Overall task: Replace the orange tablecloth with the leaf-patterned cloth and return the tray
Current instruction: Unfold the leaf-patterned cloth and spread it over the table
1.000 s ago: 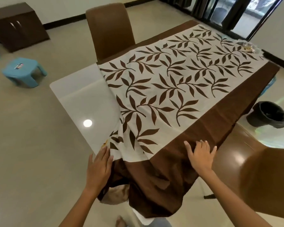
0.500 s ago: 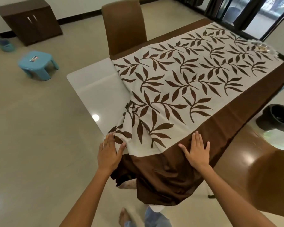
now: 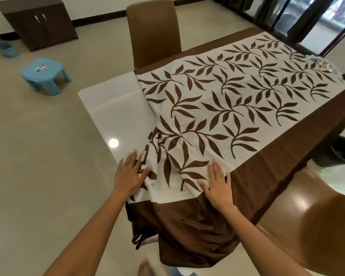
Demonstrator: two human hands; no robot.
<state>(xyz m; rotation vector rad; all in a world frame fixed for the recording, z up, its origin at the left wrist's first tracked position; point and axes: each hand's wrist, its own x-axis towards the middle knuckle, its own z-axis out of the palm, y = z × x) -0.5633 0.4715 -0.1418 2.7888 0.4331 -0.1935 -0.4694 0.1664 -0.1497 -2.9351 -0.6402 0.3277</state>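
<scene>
Head view: the cream, brown-bordered leaf-patterned cloth (image 3: 227, 116) covers most of the glossy white counter (image 3: 112, 108), bunched at its near-left corner. Both hands lie flat with straight fingers, gripping nothing: left hand (image 3: 129, 174) on the bunched folds, right hand (image 3: 217, 184) beside them. Spreading is underway; next, the soft folds likely need drawing over the bare strip.

Beige glossy floor (image 3: 38, 156), blue stool (image 3: 46, 75), dark cabinet (image 3: 38, 22), perhaps glass doors (image 3: 315, 20) behind.
</scene>
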